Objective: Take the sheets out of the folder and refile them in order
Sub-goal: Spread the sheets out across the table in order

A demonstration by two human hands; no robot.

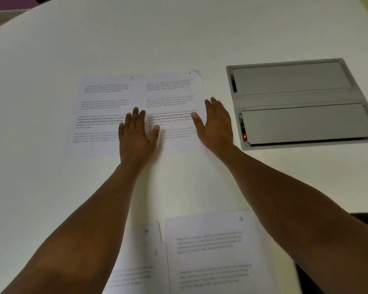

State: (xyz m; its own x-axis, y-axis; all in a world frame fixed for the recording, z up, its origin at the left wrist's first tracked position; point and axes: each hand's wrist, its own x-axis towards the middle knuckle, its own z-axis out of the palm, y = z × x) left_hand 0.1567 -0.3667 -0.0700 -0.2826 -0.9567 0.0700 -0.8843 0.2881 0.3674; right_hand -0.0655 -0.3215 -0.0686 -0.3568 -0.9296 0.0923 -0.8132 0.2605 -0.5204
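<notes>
White tabletop (51, 187) fills my view, with a grey recessed cable box (302, 102) set into it at the far right, its two flaps closed and a small red light showing at its near-left corner. Sheets are out and spread flat: a far-left sheet (98, 115) and a far-right sheet (174, 90) marked 2 lie side by side, edges touching or slightly overlapped; I cannot tell which. Near me, a sheet marked 4 (210, 251) lies beside two overlapped sheets (140, 262), the upper one apparently marked 1. No folder is visible, so I judge removal done and sorting under way, with stacking and refiling left. Left hand (136, 134) lies palm-down, fingers straight and together, across the seam between the two far sheets, pressing flat and holding nothing. Right hand (216, 122) rests at the right edge of sheet 2, fingers extended, thumb on the paper, gripping nothing that I can see. Both forearms reach straight forward over the table.
</notes>
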